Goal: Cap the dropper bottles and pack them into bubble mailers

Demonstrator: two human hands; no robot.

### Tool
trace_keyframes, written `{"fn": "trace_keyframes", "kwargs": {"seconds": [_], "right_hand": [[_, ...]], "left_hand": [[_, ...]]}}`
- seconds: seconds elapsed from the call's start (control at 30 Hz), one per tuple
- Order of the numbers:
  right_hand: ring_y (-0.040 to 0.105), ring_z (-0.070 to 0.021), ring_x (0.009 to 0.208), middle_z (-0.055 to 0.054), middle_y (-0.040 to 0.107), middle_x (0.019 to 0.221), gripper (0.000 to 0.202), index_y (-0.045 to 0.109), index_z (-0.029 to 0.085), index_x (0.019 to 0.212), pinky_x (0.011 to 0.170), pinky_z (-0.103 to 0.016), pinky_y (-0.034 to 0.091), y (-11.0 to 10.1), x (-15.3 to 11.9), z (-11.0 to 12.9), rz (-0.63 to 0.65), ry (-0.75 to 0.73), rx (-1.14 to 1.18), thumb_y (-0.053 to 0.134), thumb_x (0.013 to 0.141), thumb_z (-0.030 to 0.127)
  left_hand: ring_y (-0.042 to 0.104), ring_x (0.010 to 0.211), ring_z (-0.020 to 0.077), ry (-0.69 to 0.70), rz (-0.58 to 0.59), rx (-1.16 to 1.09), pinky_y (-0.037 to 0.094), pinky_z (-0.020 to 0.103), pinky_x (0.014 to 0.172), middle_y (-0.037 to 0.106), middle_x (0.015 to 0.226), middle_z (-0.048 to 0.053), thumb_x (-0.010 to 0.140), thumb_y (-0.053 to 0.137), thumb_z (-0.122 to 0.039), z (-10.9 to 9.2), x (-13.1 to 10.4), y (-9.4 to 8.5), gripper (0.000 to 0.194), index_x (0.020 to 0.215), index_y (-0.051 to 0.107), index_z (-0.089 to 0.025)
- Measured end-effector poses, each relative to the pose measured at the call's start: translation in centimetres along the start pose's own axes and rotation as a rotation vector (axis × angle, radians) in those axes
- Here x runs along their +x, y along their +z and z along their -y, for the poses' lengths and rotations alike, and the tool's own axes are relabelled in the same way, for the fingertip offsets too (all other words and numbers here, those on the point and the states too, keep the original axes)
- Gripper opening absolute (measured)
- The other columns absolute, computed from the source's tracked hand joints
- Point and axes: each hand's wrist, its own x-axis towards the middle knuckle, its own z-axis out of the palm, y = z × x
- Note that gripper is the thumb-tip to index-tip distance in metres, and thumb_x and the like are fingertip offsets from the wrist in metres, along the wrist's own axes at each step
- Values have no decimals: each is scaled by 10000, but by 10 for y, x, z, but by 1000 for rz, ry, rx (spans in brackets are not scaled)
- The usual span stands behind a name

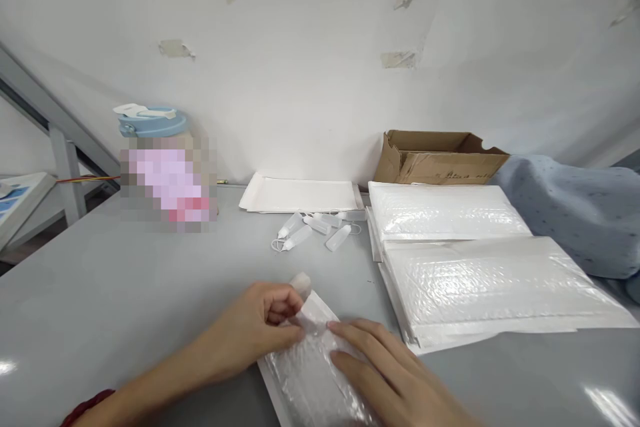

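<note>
A white bubble mailer (320,370) lies at a slant on the grey table at the near edge of the view. My left hand (270,320) is closed at its far end, thumb and curled fingers pinching the edge near the flap. A pale, rounded, translucent piece (301,283) pokes out just beyond those fingers; I cannot make out what it is. My right hand (385,370) rests on the mailer's right side, fingers stretched across its shiny surface. Beyond the hands lie several small translucent squeeze bottles (299,237), some with looped cap straps.
Stacked bubble mailers (480,287) cover the right side. More white mailers (310,195) lie against the wall. An open cardboard box (450,167) stands behind the stack, beside blue speckled fabric (565,213). A blue-lidded container (155,123) and a blurred pink item (173,180) sit at left.
</note>
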Motion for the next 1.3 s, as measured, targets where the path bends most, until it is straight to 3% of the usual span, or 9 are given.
{"fn": "trace_keyframes", "kwargs": {"seconds": [0.13,0.3,0.47,0.63,0.8,1.0,1.17,1.3], "right_hand": [[586,-238,1166,-109,621,1277,413,613,130,1154,924,-315,534,3,-2,-2,-15,-40,-61,513,915,451],[540,-239,1227,-51,541,1361,356,578,162,1224,894,-345,548,4,-4,-5,75,-94,-171,442,960,358],[502,-227,1262,-44,525,1373,410,573,168,1239,905,-337,536,8,-4,-5,23,-107,-160,340,991,396],[501,-250,1258,-87,511,1375,443,561,131,1260,901,-349,538,6,-4,-4,57,-112,-175,397,969,422],[465,-234,1286,-87,461,1407,483,538,125,1290,948,-332,506,5,-3,-4,108,-111,-173,442,948,452],[460,-215,1288,-99,461,1401,466,530,114,1295,973,-315,480,0,-1,-5,101,-118,-155,391,974,422],[446,-205,1300,-104,476,1391,408,530,114,1295,1001,-319,457,-1,0,-3,68,-138,-91,381,984,332],[434,-222,1312,-124,478,1393,497,529,84,1291,1016,-327,446,2,1,-2,86,-128,-88,469,941,431]], "left_hand": [[529,707,141,51,-48,33,385,240,647,567,743,-20,730,637,-249,-3,-2,-7,145,756,524,-162],[481,681,123,33,44,-46,357,229,616,519,734,-33,774,580,-235,-5,-5,-7,135,745,462,-177],[432,644,118,-3,124,-51,336,237,593,477,716,-40,814,517,-256,-3,-6,-2,94,829,455,-186],[344,615,103,58,-17,10,299,217,565,405,681,-60,777,553,-261,-3,-5,-3,216,734,348,-205],[388,724,137,52,86,95,356,227,661,405,775,-33,850,487,-319,-3,-9,-8,135,802,417,-214],[446,845,179,26,20,197,384,226,731,476,868,-12,854,483,-442,4,-14,-12,209,854,495,-233],[394,726,145,69,33,183,366,218,659,410,784,-34,903,435,-435,2,-11,-11,205,871,418,-233],[317,607,124,101,-36,259,292,214,554,359,666,-64,934,387,-455,-1,-11,-10,231,880,390,-230]]}}
